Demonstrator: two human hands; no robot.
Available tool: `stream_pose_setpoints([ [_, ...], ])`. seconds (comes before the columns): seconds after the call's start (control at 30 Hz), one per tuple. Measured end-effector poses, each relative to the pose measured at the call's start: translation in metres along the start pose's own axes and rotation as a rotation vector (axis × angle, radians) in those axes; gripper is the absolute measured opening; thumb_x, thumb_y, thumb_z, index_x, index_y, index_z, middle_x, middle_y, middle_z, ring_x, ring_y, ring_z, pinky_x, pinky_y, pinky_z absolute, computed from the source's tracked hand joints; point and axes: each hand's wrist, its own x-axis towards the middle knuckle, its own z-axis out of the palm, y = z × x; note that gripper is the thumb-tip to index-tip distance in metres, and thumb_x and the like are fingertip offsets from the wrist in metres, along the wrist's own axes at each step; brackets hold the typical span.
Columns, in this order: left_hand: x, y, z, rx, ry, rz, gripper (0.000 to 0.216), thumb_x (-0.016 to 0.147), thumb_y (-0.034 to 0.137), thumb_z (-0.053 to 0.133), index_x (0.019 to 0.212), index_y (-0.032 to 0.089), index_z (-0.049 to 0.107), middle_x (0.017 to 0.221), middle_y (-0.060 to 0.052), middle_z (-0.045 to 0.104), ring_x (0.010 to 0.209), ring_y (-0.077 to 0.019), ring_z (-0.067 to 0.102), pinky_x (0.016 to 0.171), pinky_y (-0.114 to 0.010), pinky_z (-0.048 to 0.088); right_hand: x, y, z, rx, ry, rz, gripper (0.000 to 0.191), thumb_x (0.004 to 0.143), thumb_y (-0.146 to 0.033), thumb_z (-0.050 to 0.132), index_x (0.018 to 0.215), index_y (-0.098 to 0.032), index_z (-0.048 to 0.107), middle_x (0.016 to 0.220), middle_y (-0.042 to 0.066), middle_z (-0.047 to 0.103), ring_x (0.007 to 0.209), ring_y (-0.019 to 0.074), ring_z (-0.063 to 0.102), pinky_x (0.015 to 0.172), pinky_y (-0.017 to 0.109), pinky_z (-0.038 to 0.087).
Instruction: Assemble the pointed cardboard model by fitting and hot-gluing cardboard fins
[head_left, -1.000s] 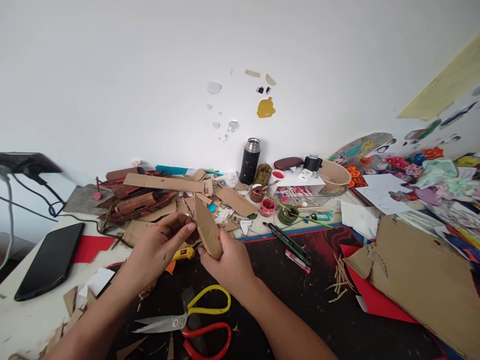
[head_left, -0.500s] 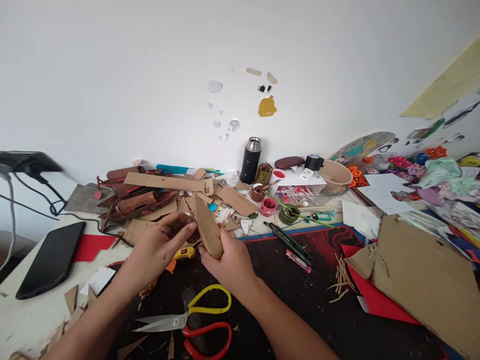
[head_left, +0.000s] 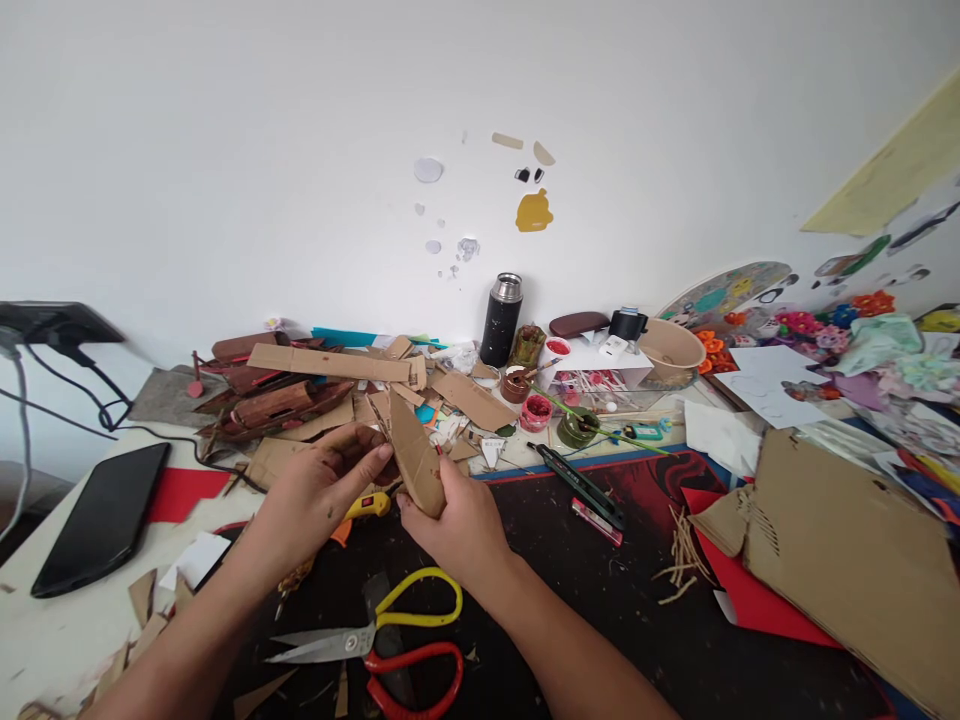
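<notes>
A folded brown cardboard piece (head_left: 415, 458), pointed at the top, is held between both hands above the dark mat. My right hand (head_left: 459, 528) grips its lower end from beneath. My left hand (head_left: 319, 492) pinches its left edge with thumb and fingertips. Just under the hands lie a yellow utility knife (head_left: 365, 506) and scissors with one yellow and one red handle (head_left: 390, 634).
Cardboard scraps and brown model parts (head_left: 300, 385) pile up behind the hands. A black flask (head_left: 501, 320), paint pots (head_left: 535, 412) and a bowl (head_left: 669, 350) stand at the back. A black tablet (head_left: 101, 520) lies left, a large cardboard sheet (head_left: 847, 550) right, a dark cutter (head_left: 577, 485) centre.
</notes>
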Motion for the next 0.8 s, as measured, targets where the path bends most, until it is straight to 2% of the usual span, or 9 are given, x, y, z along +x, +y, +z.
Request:
stream_pose_setpoints([
  [0.17, 0.0005, 0.0020, 0.0014, 0.008, 0.025, -0.006, 0.036, 0.094, 0.056, 0.066, 0.096, 0.021, 0.069, 0.082, -0.004, 0.073, 0.078, -0.0246, 0.074, 0.074, -0.033, 0.061, -0.0008, -0.0010, 0.0014, -0.026, -0.001, 0.009, 0.027, 0.087, -0.042, 0.075, 0.100, -0.022, 0.064, 0.083, 0.005, 0.076, 0.074, 0.0235, 0.071, 0.062, 0.029, 0.037],
  [0.47, 0.0033, 0.0020, 0.0043, 0.101, 0.045, -0.046, 0.035, 0.092, 0.055, 0.059, 0.090, 0.021, 0.066, 0.075, -0.004, 0.073, 0.073, -0.0241, 0.070, 0.070, -0.032, 0.057, -0.0013, -0.0038, 0.0035, -0.082, -0.023, 0.022, 0.027, 0.087, -0.043, 0.075, 0.099, -0.021, 0.065, 0.086, 0.006, 0.078, 0.078, 0.0257, 0.073, 0.063, 0.030, 0.035],
  [0.6, 0.0049, -0.0017, 0.0045, 0.150, 0.050, -0.069, 0.035, 0.092, 0.055, 0.057, 0.089, 0.021, 0.064, 0.080, -0.005, 0.075, 0.074, -0.0248, 0.071, 0.071, -0.033, 0.054, -0.0012, -0.0018, 0.0055, -0.104, -0.038, 0.040, 0.027, 0.088, -0.044, 0.075, 0.099, -0.021, 0.066, 0.087, 0.007, 0.078, 0.080, 0.0264, 0.073, 0.064, 0.030, 0.033],
  [0.8, 0.0052, -0.0067, 0.0084, 0.189, 0.088, -0.055, 0.032, 0.091, 0.054, 0.056, 0.082, 0.024, 0.060, 0.071, -0.003, 0.069, 0.067, -0.0233, 0.065, 0.063, -0.032, 0.050, 0.0000, 0.0008, 0.0077, -0.059, -0.040, 0.050, 0.027, 0.087, -0.043, 0.076, 0.101, -0.021, 0.068, 0.089, 0.007, 0.078, 0.080, 0.0266, 0.073, 0.065, 0.031, 0.036],
])
